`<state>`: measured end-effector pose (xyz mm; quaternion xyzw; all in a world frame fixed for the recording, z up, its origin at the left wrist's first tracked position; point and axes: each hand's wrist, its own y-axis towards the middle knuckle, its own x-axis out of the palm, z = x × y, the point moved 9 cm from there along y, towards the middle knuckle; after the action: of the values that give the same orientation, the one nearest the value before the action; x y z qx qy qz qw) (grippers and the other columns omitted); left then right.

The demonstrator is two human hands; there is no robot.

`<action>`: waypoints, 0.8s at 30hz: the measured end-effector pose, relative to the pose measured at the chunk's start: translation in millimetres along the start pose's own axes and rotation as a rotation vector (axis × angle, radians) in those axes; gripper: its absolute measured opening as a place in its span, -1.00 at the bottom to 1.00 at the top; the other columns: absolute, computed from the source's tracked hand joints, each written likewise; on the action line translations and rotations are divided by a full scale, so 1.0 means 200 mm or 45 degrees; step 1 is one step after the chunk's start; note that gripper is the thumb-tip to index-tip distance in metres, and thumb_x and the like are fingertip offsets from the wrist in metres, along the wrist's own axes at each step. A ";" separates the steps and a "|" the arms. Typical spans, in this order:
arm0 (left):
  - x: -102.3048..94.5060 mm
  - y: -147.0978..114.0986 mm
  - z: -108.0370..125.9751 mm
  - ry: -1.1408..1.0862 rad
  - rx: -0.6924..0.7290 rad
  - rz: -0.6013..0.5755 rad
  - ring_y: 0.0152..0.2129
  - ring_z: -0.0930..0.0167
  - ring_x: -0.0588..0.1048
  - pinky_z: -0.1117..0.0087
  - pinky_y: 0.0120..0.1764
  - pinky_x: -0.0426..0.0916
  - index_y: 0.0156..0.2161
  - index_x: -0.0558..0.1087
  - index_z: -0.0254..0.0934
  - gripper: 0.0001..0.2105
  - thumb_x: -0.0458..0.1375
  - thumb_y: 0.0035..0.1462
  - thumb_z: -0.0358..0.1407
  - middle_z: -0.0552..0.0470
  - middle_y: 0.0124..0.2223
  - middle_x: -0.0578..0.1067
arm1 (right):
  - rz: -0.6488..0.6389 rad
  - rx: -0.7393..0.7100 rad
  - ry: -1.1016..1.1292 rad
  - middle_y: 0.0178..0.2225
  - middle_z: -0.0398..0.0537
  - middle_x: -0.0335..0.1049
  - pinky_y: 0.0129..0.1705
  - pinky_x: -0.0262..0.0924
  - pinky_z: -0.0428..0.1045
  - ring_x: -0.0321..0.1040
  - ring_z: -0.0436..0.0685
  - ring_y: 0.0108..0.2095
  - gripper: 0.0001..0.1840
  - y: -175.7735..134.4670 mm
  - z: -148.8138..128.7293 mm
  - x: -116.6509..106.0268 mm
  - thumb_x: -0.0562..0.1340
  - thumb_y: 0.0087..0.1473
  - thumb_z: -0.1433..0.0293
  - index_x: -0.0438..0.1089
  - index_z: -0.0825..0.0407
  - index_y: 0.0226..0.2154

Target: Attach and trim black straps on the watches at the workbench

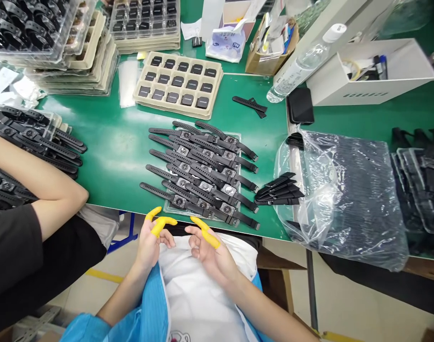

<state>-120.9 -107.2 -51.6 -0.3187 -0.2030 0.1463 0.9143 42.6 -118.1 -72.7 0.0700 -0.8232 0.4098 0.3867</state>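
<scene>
Both of my hands are raised at the table's near edge, wearing yellow finger cots. My left hand (153, 240) holds nothing, its fingers apart and slightly bent. Facing it, my right hand (209, 249) is also without anything, fingers loosely spread. Just beyond them, black smartwatches (205, 186) lie face down in slanted, overlapping rows on a clear plastic tray (170, 207). To the right is a fanned bundle of black straps (279, 190). Farther back, a beige tray (179, 105) carries several square black watch bodies (180, 80). Two loose black straps (250, 105) cross on the green table.
A clear bag of black straps (359, 190) lies at the right, overhanging the edge. Behind stand a water bottle (305, 64), a white box (380, 90) and a cardboard box (270, 64). Stacked trays (95, 78) fill the back left. A co-worker's arm (56, 187) rests at left.
</scene>
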 end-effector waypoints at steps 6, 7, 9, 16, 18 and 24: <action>0.00 0.05 0.00 0.068 -0.020 -0.030 -0.69 0.45 0.50 0.46 -0.62 0.33 0.17 0.20 -0.23 -0.31 0.37 0.05 -0.01 0.00 -0.25 0.63 | -0.092 0.115 0.255 0.03 -0.01 0.45 -0.41 0.16 -0.09 0.30 0.09 -0.27 -0.52 0.04 0.12 0.05 0.47 0.04 0.07 0.43 -0.18 -0.03; 0.00 0.05 -0.01 0.074 -0.031 -0.048 -0.70 0.45 0.49 0.47 -0.62 0.33 0.14 0.24 -0.24 -0.34 0.38 0.04 0.00 0.00 -0.27 0.62 | -0.113 0.117 0.274 -0.04 -0.05 0.46 -0.41 0.14 -0.10 0.29 0.08 -0.29 -0.53 0.06 0.14 0.05 0.50 0.02 0.06 0.44 -0.18 -0.06; 0.01 0.06 -0.03 0.055 -0.038 -0.073 -0.71 0.49 0.45 0.50 -0.65 0.27 0.09 0.31 -0.25 -0.38 0.38 0.04 0.03 0.04 -0.30 0.59 | -0.157 0.101 0.262 -0.13 -0.08 0.44 -0.42 0.12 -0.11 0.28 0.06 -0.32 -0.53 0.10 0.14 0.06 0.52 -0.01 0.01 0.47 -0.14 -0.13; 0.03 0.09 -0.11 -0.078 0.043 -0.112 -0.46 0.45 0.52 0.50 -0.44 0.40 -0.10 0.55 -0.31 -0.49 0.50 -0.07 -0.02 0.02 -0.35 0.56 | -0.304 0.038 0.141 -0.32 -0.02 0.38 -0.42 0.06 -0.11 0.24 0.04 -0.36 -0.34 0.13 0.07 0.20 0.38 0.08 -0.21 0.51 0.09 -0.25; 0.02 0.11 -0.14 -0.074 0.012 -0.111 -0.37 0.38 0.57 0.45 -0.36 0.47 -0.11 0.58 -0.28 -0.51 0.48 -0.05 0.01 -0.05 -0.25 0.62 | -0.377 0.036 0.150 -0.38 -0.04 0.37 -0.44 0.06 -0.11 0.25 0.02 -0.39 -0.29 0.13 0.06 0.25 0.34 0.07 -0.26 0.48 0.11 -0.29; 0.04 0.19 -0.21 -0.129 -0.174 -0.215 -0.33 0.31 0.62 0.50 -0.51 0.44 -0.04 0.58 -0.18 -0.50 0.49 -0.06 0.00 -0.04 -0.16 0.64 | -0.474 -0.057 0.115 -0.33 -0.18 0.46 -0.45 0.18 -0.11 0.42 0.05 -0.44 -0.38 0.15 -0.01 0.27 0.54 -0.02 0.10 0.33 -0.06 -0.01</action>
<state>-99.5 -97.2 -103.7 -0.3542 -0.2846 0.0706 0.8880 -5.9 -85.7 -54.1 0.1938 -0.7867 0.3156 0.4938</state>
